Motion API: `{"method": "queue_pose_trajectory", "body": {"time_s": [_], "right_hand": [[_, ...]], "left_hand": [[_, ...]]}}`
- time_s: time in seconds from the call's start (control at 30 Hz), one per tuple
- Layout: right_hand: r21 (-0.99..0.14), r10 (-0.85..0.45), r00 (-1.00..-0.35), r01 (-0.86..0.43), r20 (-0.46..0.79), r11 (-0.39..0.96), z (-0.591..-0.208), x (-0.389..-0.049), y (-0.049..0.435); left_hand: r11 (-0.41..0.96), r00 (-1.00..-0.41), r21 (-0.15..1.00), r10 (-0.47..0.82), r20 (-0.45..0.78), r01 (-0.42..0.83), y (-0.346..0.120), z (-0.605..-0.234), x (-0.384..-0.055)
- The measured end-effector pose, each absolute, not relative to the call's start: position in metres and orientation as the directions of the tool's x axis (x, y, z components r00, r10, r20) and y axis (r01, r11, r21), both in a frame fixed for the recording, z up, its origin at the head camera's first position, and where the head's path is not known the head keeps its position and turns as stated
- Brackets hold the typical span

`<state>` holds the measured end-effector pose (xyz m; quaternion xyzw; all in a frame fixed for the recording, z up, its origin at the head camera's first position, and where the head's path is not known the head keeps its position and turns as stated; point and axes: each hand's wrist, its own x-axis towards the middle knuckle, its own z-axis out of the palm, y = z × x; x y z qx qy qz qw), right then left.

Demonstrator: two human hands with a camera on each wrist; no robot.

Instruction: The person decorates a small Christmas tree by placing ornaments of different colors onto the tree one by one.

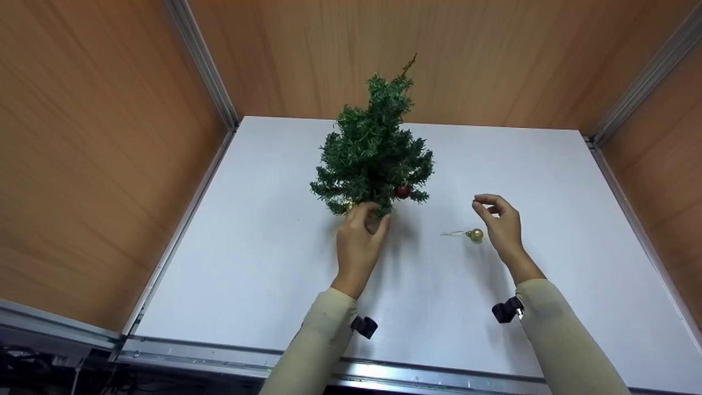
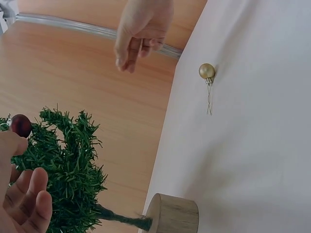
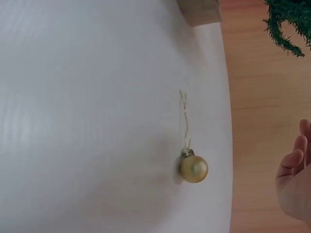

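Tree [image 1: 373, 153] — small, green, artificial — is seen upright near the middle of the white table [image 1: 247, 263], on a round wooden base [image 2: 172, 213] that shows only in the wrist views. Left hand [image 1: 359, 241] is raised to the lowest branches at the front of the tree; its fingertips are buried in the needles, but whether a branch is pinched cannot be told from any view. In the left wrist view the fingers [image 2: 29, 204] are loosely bent beside the foliage, with nothing clearly clamped. Red bauble [image 1: 402, 191] is hung on a lower branch on the right side of the tree, just beside the left hand's fingertips. A second, dull gold shape is half hidden in the needles by the left fingers; it is too obscured to identify.

Gold bauble [image 1: 475, 235] is lying on the table to the right of the tree, its thin hanging loop [image 1: 452, 233] stretched out flat towards the tree. Right hand [image 1: 502, 222] is held above and just beside this bauble, not touching it — fingers relaxed and slightly curled, holding nothing. Hands are kept well apart. Pale long sleeves [image 1: 554, 323] are worn, with a black clip [image 1: 505, 310] at each wrist. Brown wooden panels [image 1: 98, 164] are set around the table on three sides.
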<state>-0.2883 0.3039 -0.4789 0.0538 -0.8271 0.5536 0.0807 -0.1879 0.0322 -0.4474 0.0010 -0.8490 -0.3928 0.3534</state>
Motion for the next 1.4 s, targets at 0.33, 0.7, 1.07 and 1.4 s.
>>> {"method": "queue_pose_trajectory", "body": {"time_s": [0.33, 0.7, 1.07, 1.4], "right_hand": [[-0.929, 0.018, -0.989, -0.129, 0.145, 0.346, -0.505, -0.288, 0.322], [-0.917, 0.074, -0.993, -0.055, 0.092, 0.396, -0.535, -0.286, 0.332], [-0.925, 0.105, -0.994, 0.043, -0.004, 0.378, -0.554, -0.281, 0.334], [-0.929, 0.082, -0.996, 0.070, -0.043, 0.363, -0.561, -0.281, 0.333]], "left_hand": [[0.692, -0.745, 0.665, -0.280, 0.606, 0.280, 0.031, -0.449, -0.187], [0.665, -0.731, 0.679, -0.289, 0.619, 0.311, 0.033, -0.450, -0.188], [0.588, -0.746, 0.749, -0.341, 0.572, 0.306, 0.038, -0.451, -0.188], [0.494, -0.747, 0.811, -0.400, 0.531, 0.313, 0.041, -0.453, -0.189]]}}
